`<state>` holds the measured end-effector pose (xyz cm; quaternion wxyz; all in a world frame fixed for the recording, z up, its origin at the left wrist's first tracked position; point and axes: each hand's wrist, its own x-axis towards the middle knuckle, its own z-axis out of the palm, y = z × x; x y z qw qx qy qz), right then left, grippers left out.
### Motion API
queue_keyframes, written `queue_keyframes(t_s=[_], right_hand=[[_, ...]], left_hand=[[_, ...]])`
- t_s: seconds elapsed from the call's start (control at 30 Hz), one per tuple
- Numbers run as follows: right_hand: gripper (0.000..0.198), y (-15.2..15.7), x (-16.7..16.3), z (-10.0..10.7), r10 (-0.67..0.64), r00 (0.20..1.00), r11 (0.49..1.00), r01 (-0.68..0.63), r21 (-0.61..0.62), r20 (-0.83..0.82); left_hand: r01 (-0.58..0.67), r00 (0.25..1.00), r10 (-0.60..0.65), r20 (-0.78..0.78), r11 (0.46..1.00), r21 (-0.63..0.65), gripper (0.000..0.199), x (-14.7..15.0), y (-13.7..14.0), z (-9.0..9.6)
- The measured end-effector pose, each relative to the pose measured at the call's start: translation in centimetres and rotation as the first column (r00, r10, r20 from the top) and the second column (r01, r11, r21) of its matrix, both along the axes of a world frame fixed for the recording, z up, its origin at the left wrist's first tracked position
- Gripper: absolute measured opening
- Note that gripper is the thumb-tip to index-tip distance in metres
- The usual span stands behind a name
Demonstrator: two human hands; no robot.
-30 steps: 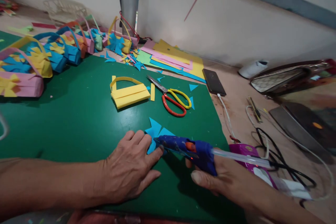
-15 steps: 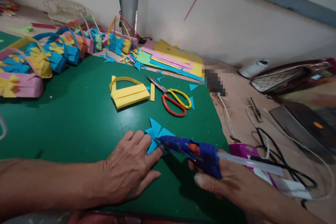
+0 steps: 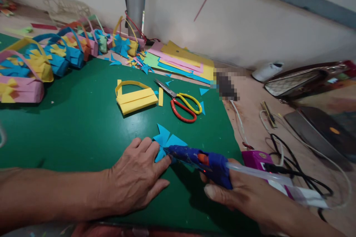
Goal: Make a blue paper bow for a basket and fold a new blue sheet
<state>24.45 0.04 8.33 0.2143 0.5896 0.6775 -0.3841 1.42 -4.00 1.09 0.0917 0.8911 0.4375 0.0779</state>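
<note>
A blue paper flower (image 3: 162, 135) lies on the green tabletop, its pointed petals spread out. My left hand (image 3: 140, 176) presses on its near edge, fingers together and bent, holding it against the table. In my right hand (image 3: 225, 192) is a blue hot glue gun (image 3: 214, 164), with a clear glue stick (image 3: 258, 172) sticking out of its back. The gun's nozzle points left and meets the middle of the flower; whether glue is coming out I cannot tell. Beyond them sit a folded yellow paper basket (image 3: 137, 100) with a handle and scissors (image 3: 178, 100) with red and yellow grips.
Several finished paper baskets (image 3: 61, 57) stand in a row at the back left. Stacked coloured paper sheets (image 3: 183, 64) and blue scraps (image 3: 204, 91) lie along the back. To the right are a purple power strip (image 3: 256, 158), tangled cords (image 3: 306, 177) and a dark bag (image 3: 319, 133).
Almost nothing differs. The glue gun's nozzle has shifted very slightly left at the flower's middle, and the whole view has moved a touch. My left hand stays put.
</note>
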Motion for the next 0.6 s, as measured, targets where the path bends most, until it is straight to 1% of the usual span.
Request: queue_keyframes(t_s=[0.1, 0.27, 0.4, 0.5, 0.6], right_hand=[[0.06, 0.03, 0.03, 0.01, 0.014, 1.0, 1.0, -0.014, -0.001, 0.001], [0.066, -0.14, 0.28, 0.03, 0.006, 0.999, 0.999, -0.004, -0.041, 0.046], [0.064, -0.26, 0.2, 0.09, -0.031, 1.0, 0.999, 0.031, -0.025, -0.004], [0.062, -0.3, 0.17, 0.17, -0.055, 0.998, 0.997, 0.055, -0.046, -0.005], [0.059, -0.35, 0.24, 0.16, -0.066, 0.997, 0.997, 0.064, -0.04, -0.033]], left_hand=[[0.002, 1.0, -0.002, 0.005, 1.0, 0.007, 0.037, 0.05, 0.08, -0.09], [0.006, 1.0, -0.006, 0.007, 1.0, 0.008, 0.034, 0.1, 0.1, -0.23], [0.002, 1.0, -0.003, 0.016, 1.0, 0.01, 0.035, 0.09, 0.03, -0.21], [0.0, 1.0, 0.0, 0.017, 1.0, 0.0, 0.032, 0.08, 0.03, -0.19], [0.0, 1.0, 0.0, 0.013, 1.0, 0.003, 0.034, 0.08, 0.05, -0.22]])
